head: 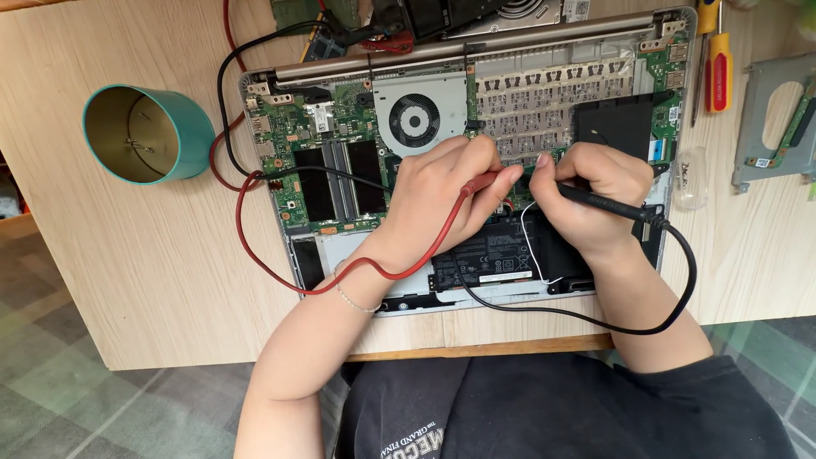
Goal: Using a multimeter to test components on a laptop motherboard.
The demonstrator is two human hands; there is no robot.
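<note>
An opened laptop [340, 255] lies on the wooden desk with its green board, fan [414, 119] and black battery [489, 255] exposed. My left hand [438, 200] grips a red test probe [480, 183], its tip pointing at the middle of the board. My right hand [586, 200] holds a black test probe [608, 204], tip down close beside the red one. A red lead [280, 280] and a black lead [595, 319] trail from the probes across the laptop and desk.
A teal tin cup [149, 132] holding screws stands at the left. Red-and-yellow screwdrivers [719, 72] lie at the upper right, next to a metal drive bracket [778, 119]. The desk's front edge [476, 348] runs just above my lap.
</note>
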